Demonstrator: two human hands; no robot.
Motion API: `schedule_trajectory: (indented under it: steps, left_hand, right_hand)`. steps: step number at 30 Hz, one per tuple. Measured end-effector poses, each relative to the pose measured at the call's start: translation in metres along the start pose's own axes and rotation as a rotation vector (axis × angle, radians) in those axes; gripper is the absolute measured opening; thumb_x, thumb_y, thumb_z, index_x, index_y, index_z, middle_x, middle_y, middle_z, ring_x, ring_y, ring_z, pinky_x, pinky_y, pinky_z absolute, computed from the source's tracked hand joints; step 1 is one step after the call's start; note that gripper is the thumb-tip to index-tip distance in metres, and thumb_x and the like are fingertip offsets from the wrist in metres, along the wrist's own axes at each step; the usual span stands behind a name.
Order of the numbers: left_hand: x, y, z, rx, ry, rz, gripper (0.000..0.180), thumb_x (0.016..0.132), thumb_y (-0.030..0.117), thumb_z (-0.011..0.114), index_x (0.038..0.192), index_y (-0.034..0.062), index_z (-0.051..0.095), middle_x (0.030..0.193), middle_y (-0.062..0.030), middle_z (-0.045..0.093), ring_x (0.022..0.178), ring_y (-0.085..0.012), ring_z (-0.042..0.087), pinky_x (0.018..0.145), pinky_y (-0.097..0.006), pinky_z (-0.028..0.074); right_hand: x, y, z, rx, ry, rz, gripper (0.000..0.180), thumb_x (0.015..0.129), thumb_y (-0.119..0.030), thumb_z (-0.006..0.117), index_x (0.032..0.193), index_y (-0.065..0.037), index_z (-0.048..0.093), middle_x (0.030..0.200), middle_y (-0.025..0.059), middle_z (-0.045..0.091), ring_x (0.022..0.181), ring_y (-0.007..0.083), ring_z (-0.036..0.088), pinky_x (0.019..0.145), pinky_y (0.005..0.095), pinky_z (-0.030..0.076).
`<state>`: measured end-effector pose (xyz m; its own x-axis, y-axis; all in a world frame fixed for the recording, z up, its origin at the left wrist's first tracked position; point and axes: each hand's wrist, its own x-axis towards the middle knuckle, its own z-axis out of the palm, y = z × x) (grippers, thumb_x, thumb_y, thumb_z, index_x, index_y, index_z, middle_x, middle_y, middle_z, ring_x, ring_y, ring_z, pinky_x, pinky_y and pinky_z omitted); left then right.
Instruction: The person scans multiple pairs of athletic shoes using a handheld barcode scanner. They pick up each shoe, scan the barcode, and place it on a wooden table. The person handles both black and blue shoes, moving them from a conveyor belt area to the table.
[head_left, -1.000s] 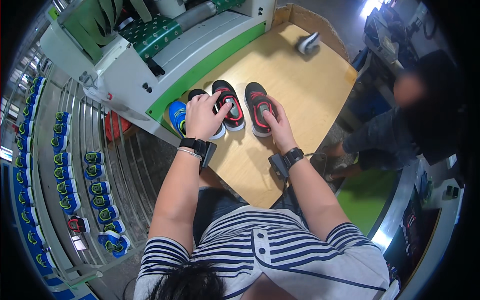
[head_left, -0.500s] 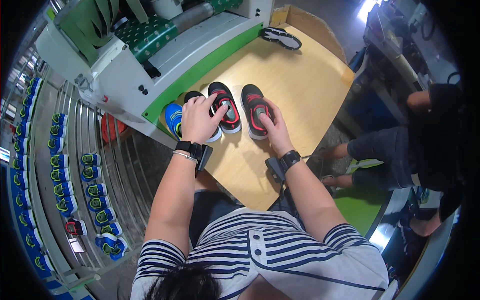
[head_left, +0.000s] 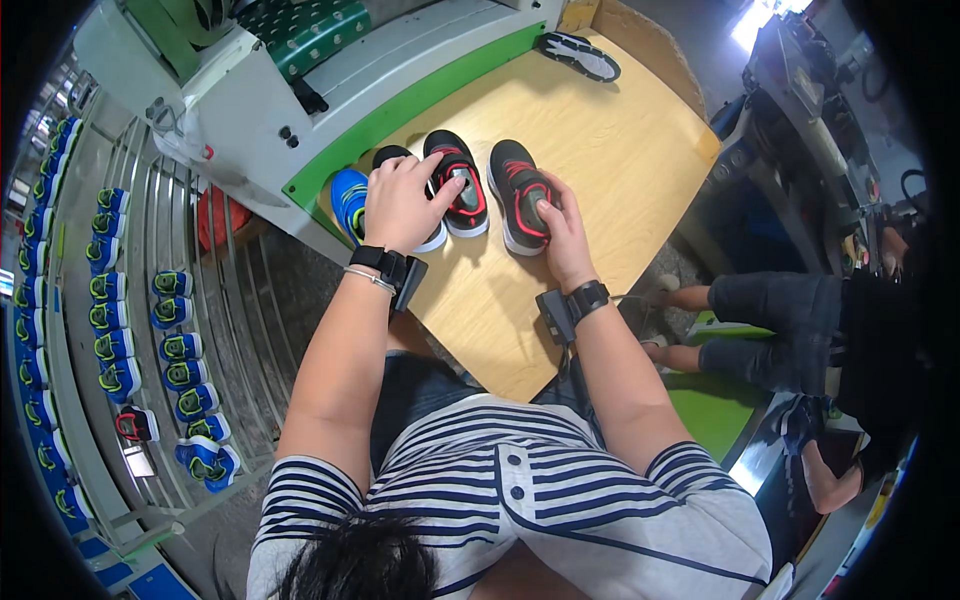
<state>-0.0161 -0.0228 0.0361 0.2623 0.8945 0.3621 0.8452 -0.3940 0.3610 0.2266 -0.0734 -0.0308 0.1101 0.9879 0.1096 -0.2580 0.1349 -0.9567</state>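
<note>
Three black sneakers with red trim stand on the wooden tabletop (head_left: pixel 610 150), toes pointing away from me. My left hand (head_left: pixel 400 208) lies over the left black sneaker (head_left: pixel 391 154), covering most of it. Its index finger and thumb reach onto the middle black sneaker (head_left: pixel 451 143) and press its side and collar. My right hand (head_left: pixel 568 238) grips the right black sneaker (head_left: pixel 513 168) by its opening, thumb at the inside and fingers round the outer side. Beside my left hand is a blue sneaker (head_left: pixel 347 192), partly covered by it.
A green-edged white machine (head_left: pixel 400 100) borders the table. A dark shoe with its white-patterned sole showing (head_left: pixel 580 57) lies at the far edge. On the left, a metal rack (head_left: pixel 245 330) carries several blue sneakers. Another person (head_left: pixel 775 320) is on the right.
The whole scene has shifted slightly up in the picture. Both hands stay at the same sneakers; the right sneaker and the hand on it look barely changed.
</note>
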Motion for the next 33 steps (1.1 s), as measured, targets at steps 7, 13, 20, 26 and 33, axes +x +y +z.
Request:
schedule_trajectory:
  steps: [7, 13, 20, 26, 33]
  left_hand:
    - [0.0, -0.002, 0.003, 0.003, 0.01, 0.003, 0.053, 0.095, 0.051, 0.065, 0.128, 0.0101, 0.07, 0.109, -0.0112, 0.069, 0.113, -0.0323, 0.058, 0.101, -0.044, 0.041]
    - [0.001, 0.002, 0.001, 0.0, 0.02, 0.016, 0.05, 0.094, 0.047, 0.067, 0.126, 0.0092, 0.071, 0.103, -0.0106, 0.067, 0.112, -0.0336, 0.057, 0.099, -0.044, 0.042]
    - [0.006, 0.005, -0.005, -0.017, -0.002, 0.014, 0.051, 0.091, 0.041, 0.07, 0.126, 0.0045, 0.069, 0.107, -0.0155, 0.067, 0.113, -0.0383, 0.056, 0.101, -0.046, 0.041]
    - [0.011, 0.011, -0.01, -0.044, -0.071, -0.019, 0.051, 0.09, 0.04, 0.071, 0.127, 0.0052, 0.067, 0.112, -0.0169, 0.066, 0.118, -0.0393, 0.053, 0.105, -0.049, 0.039]
    - [0.013, 0.007, -0.009, -0.015, -0.076, -0.022, 0.051, 0.085, 0.036, 0.076, 0.127, 0.0072, 0.067, 0.113, -0.016, 0.069, 0.118, -0.0389, 0.054, 0.105, -0.05, 0.039]
  right_hand:
    - [-0.001, -0.003, 0.004, -0.031, -0.016, -0.001, 0.053, 0.102, -0.016, 0.056, 0.15, -0.001, 0.042, 0.143, 0.0139, 0.053, 0.132, 0.0193, 0.052, 0.114, 0.0325, 0.039]
    - [0.005, -0.004, -0.003, -0.022, -0.004, 0.089, 0.048, 0.107, -0.025, 0.056, 0.148, -0.003, 0.046, 0.136, 0.0109, 0.059, 0.124, 0.0163, 0.056, 0.108, 0.0296, 0.044]
    - [0.119, -0.017, -0.098, -0.552, 0.197, 0.019, 0.033, 0.1, -0.02, 0.066, 0.127, -0.001, 0.062, 0.115, 0.0068, 0.069, 0.098, 0.0163, 0.066, 0.083, 0.0306, 0.055]
    - [0.278, -0.025, -0.186, -1.194, 0.348, -0.084, 0.074, 0.089, -0.027, 0.071, 0.151, -0.001, 0.041, 0.146, 0.028, 0.053, 0.136, 0.0431, 0.051, 0.114, 0.0445, 0.041]
    - [0.346, -0.028, -0.149, -1.499, 0.284, 0.158, 0.07, 0.082, -0.039, 0.081, 0.136, -0.001, 0.059, 0.132, 0.0222, 0.061, 0.118, 0.0408, 0.063, 0.1, 0.0459, 0.051]
